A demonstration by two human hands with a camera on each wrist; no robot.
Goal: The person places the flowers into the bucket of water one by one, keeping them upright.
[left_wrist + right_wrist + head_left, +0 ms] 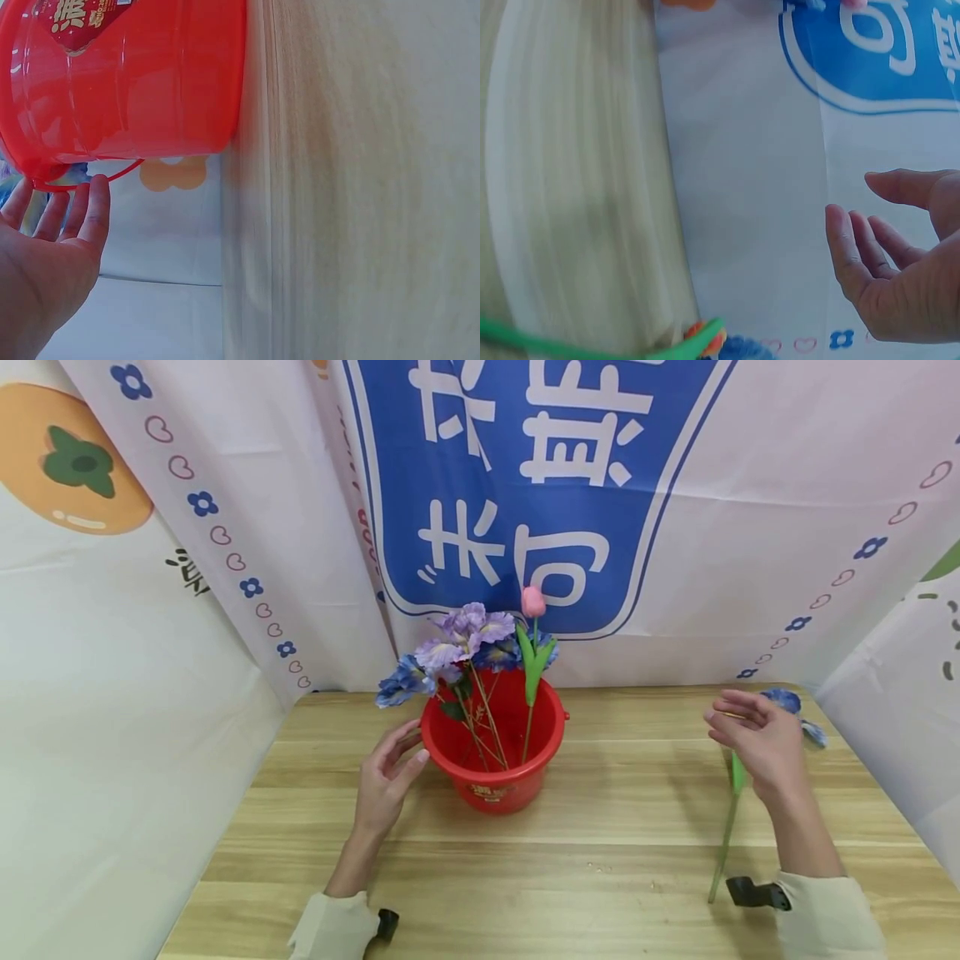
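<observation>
A red bucket (495, 789) stands on the table, holding several artificial flowers: a pale purple iris (465, 631), blue blooms (405, 681) and a pink tulip (533, 602) on a green stem. At the bucket's left side is my left hand (386, 781), fingers loosely extended. In the left wrist view its fingertips meet the thin red bucket handle (124, 171). My right hand (765, 747) hovers over the table's right side with thumb and fingers apart, holding nothing. Below it lies a green-stemmed flower (723, 843), its head hidden behind the hand; an orange bloom (712, 336) shows in the right wrist view.
Beyond my right hand, a blue flower (782, 699) lies near the back right corner of the wooden table (600, 902). A white printed cloth (720, 585) hangs right behind the table, with more cloth along both sides.
</observation>
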